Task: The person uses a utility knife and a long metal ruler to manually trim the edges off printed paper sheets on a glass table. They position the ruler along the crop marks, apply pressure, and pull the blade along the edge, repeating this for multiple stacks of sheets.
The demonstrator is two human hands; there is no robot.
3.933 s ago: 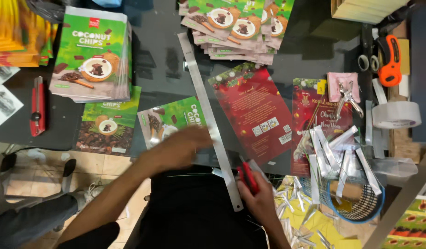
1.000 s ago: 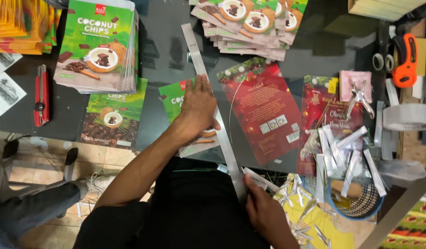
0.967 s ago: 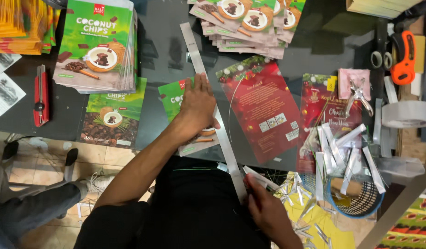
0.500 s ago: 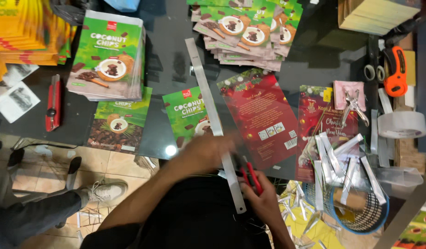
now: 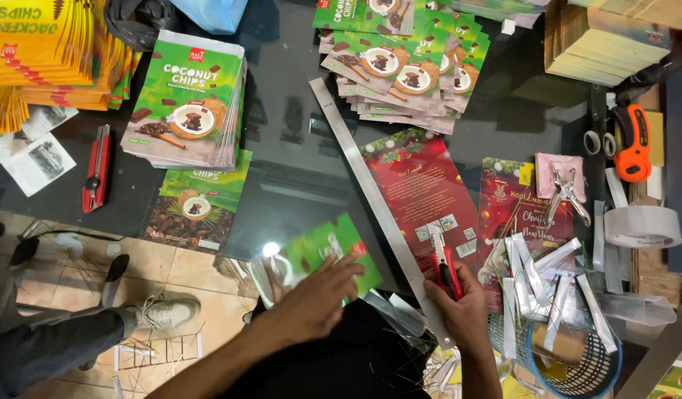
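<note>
Landmark: long steel ruler point(image 5: 374, 199), diagonal on dark glass counter point(image 5: 297, 148).
L hand point(image 5: 319, 295): flat, fingers spread, pressing green glossy pouch point(image 5: 326, 255), left of ruler.
R hand point(image 5: 459, 307): gripping red utility knife point(image 5: 444, 258), right of ruler's near end.

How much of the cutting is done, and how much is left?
Done: offcut strips fill the basket. In hand: the left hand rests on a green pouch, and the right hand holds a red cutter beside the metal ruler. Left: stacks of green pouches.
</note>
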